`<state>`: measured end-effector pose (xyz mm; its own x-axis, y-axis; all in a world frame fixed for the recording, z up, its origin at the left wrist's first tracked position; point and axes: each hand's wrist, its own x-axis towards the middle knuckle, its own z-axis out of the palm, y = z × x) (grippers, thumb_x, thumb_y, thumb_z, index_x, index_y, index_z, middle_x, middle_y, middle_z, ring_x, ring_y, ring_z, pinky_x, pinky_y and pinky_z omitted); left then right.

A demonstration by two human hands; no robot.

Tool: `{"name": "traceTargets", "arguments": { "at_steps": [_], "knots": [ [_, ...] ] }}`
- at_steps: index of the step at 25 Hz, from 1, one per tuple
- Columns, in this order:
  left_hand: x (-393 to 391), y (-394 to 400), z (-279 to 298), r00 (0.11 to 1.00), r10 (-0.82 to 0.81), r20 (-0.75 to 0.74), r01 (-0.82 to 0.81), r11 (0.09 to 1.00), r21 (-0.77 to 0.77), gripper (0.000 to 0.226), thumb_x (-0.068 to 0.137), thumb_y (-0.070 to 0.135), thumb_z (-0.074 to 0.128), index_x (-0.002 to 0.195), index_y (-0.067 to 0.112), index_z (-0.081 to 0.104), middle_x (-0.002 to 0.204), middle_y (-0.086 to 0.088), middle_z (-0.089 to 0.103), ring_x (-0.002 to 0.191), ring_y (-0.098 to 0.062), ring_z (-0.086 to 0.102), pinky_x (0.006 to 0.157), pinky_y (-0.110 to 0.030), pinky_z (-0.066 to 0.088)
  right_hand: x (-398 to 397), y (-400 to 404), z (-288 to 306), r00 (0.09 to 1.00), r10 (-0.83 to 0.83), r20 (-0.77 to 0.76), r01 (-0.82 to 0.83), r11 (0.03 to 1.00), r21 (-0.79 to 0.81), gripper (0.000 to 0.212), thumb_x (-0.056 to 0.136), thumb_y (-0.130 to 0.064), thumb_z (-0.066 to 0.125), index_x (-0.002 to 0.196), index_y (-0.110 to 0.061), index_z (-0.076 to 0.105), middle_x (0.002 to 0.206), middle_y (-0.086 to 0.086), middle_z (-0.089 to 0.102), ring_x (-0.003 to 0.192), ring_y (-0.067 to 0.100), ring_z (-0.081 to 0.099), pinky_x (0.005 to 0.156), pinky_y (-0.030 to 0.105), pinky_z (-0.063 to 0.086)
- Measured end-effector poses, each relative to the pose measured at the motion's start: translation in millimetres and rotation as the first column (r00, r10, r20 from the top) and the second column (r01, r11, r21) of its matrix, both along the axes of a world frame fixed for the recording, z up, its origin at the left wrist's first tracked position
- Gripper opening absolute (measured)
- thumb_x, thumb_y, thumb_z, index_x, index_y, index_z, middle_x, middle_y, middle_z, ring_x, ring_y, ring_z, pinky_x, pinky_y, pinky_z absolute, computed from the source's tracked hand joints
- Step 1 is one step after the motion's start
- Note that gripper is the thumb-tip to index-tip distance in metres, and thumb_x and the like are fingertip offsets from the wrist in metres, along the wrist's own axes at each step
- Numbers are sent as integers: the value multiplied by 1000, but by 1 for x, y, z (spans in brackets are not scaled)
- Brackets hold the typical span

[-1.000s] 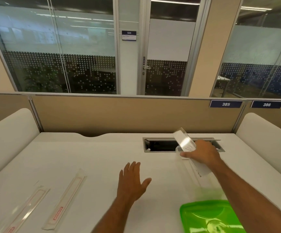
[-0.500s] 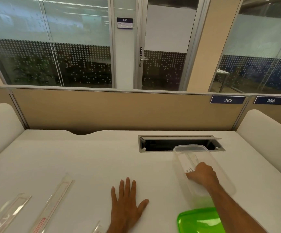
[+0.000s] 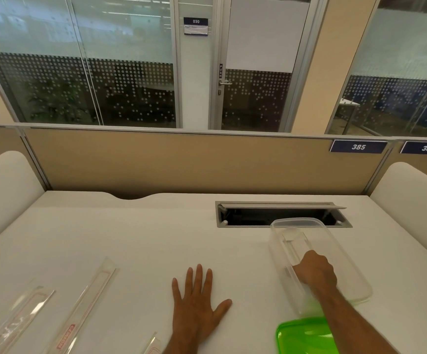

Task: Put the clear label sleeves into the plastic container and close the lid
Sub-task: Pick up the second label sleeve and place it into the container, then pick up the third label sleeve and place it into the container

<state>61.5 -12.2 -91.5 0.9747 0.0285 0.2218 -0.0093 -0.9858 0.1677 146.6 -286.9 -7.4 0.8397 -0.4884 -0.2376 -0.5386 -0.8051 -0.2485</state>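
Note:
The clear plastic container (image 3: pixel 348 261) stands open on the right of the white desk. My right hand (image 3: pixel 314 273) is inside it, fingers curled on a clear label sleeve (image 3: pixel 294 242) that lies along the container's floor. My left hand (image 3: pixel 197 302) rests flat on the desk with fingers spread, holding nothing. The green lid (image 3: pixel 305 337) lies on the desk just in front of the container. On the left lie two more clear sleeves with red print, one long (image 3: pixel 86 306) and one at the far left (image 3: pixel 15 320). The tip of a third sleeve (image 3: pixel 152 346) shows by my left wrist.
An open cable tray slot (image 3: pixel 282 215) is cut into the desk behind the container. A tan partition wall (image 3: pixel 181 162) closes the far edge, with white side panels (image 3: pixel 411 198) left and right.
My right hand has lowered the sleeve from above the container down into it. My left hand has dropped flat onto the desk. The view has shifted slightly.

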Motion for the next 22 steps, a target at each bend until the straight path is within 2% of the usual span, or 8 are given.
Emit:
{"name": "traceTargets", "arguments": {
  "at_steps": [3, 5, 9, 11, 13, 15, 18, 22],
  "knots": [
    [1, 0, -1, 1000, -5, -21, 4, 1000, -22, 88, 87, 75, 11, 129, 19, 64, 137, -8, 60, 145, -15, -30, 108, -54, -1, -1, 0, -1, 1000, 11, 9, -11, 1000, -17, 54, 70, -47, 73, 108, -11, 61, 109, 10, 64, 100, 32, 63, 80, 37, 53],
    [2, 0, -3, 999, -24, -28, 23, 999, -40, 88, 87, 75, 12, 129, 19, 64, 137, -8, 60, 147, -17, -24, 108, -53, -1, -2, 0, -1, 1000, 16, 17, -16, 1000, -22, 52, 71, -47, 73, 107, -11, 61, 108, 9, 64, 98, 31, 63, 79, 37, 53],
    [2, 1, 4, 982, -61, -178, 56, 998, -31, 90, 85, 78, 9, 136, 22, 58, 144, -8, 54, 142, -28, 28, 109, -55, -5, -4, 1, 1, 999, 28, 33, -27, 999, -33, 52, 71, -50, 72, 105, -12, 61, 106, 8, 65, 96, 30, 64, 77, 35, 51],
    [5, 2, -1, 979, -71, -193, 72, 997, -4, 96, 78, 84, 1, 154, 28, 21, 164, -6, 14, 151, -29, 7, 108, -55, -23, -4, 1, 5, 998, 27, 50, -26, 999, -24, 54, 71, -54, 72, 104, -13, 61, 103, 6, 65, 95, 29, 64, 74, 35, 50],
    [9, 3, -2, 940, -68, -335, 63, 998, -23, 96, 78, 85, 4, 155, 28, -6, 164, -1, -15, 150, -25, -17, 109, -58, -24, -4, 1, 13, 997, 33, 73, -31, 999, -21, 55, 72, -57, 72, 103, -14, 59, 97, 5, 63, 93, 28, 64, 68, 32, 47],
    [14, 5, 3, 911, -74, -406, 60, 997, -47, 95, 82, 83, 14, 155, 25, -6, 164, -1, -14, 150, -25, -17, 114, -60, -15, -4, 2, 23, 994, 29, 110, -25, 999, -37, 55, 72, -58, 72, 101, -15, 57, 96, 5, 63, 89, 27, 63, 65, 31, 45],
    [18, 8, 17, 912, -99, -398, 72, 994, -83, 91, 87, 76, 25, 156, 21, 2, 166, -3, -1, 152, -23, -7, 120, -57, -4, -4, 6, 39, 975, 53, 216, -34, 995, -90, 47, 78, -55, 68, 100, -14, 64, 87, 3, 62, 77, 24, 60, 66, 29, 47],
    [26, 16, 44, 946, -113, -305, 79, 989, -123, 84, 91, 68, 36, 155, 22, 8, 165, -3, 9, 152, -23, 1, 121, -51, 3, -5, 23, 53, 905, 165, 392, -171, 985, -19, 45, 86, -48, 64, 119, -18, 65, 118, 6, 69, 106, 28, 63, 89, 35, 50]
  ]
}}
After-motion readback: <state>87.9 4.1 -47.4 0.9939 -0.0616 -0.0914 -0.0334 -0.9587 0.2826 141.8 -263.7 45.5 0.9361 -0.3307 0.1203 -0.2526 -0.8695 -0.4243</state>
